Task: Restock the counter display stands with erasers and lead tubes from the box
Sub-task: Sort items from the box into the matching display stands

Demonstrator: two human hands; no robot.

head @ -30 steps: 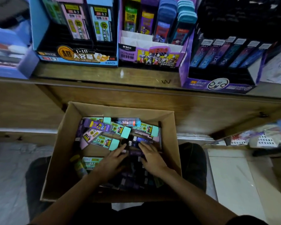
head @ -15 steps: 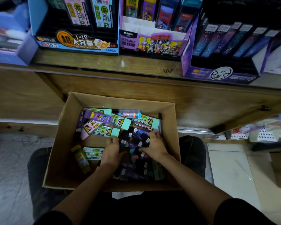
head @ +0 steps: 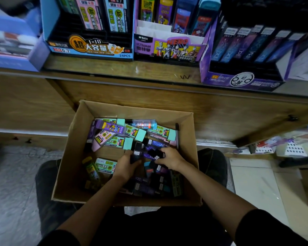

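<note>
**Bench** [head: 114,69]: wooden, with three display stands along its front edge.
- The blue stand [head: 89,48] is at the left, with pink and blue labelled tubes at its back.
- The hero-print stand [head: 169,48] is in the middle.
- The purple stand [head: 242,80] is at the right. It has one row of dark tubes at the back, and its front slots are bare.

**Box** [head: 73,157]: open cardboard, below the bench front, between the person's knees. Stock lies loose and crossed inside. Mint-capped tubes [head: 132,133] lie toward the far wall. Dark purple tubes [head: 150,154] are heaped at the near right.

**Left grip** [head: 126,166]: fingers curled round dark purple tubes, thumb across them.

**Right grip** [head: 171,158]: fingers curled over the same cluster from the other side. Both grips are low in the box. The number of tubes in each cannot be told.

**Step in hand, as judged:** gathering a batch of dark purple tubes for the purple stand.

**Recommendations:**
- Square the tubes parallel, labels one way, before lifting.
- Keep the batch small enough that none slips.
- Lift clear of the box's far wall and the bench edge.
- Shed any mint-capped tube caught in the bundle. Those appear to belong to the blue stand.
</note>
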